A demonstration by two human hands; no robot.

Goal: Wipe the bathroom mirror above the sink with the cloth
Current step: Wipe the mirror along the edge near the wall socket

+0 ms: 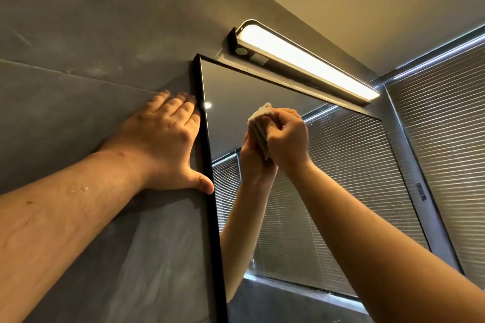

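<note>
The black-framed mirror [341, 178] hangs on the grey wall, seen from below at a steep angle. My right hand [286, 139] grips a bunched pale cloth [258, 123] and holds it against the glass in the mirror's upper left part. The hand, forearm and cloth are doubled in the reflection just to the left. My left hand [162, 139] lies flat on the wall with straight fingers, its fingertips and thumb touching the mirror's left frame edge [207, 152].
A lit bar lamp [304, 60] is mounted on the wall just above the mirror's top edge. A window with closed slatted blinds [446, 126] fills the right side. The grey tiled wall [78, 47] spreads to the left, the ceiling above.
</note>
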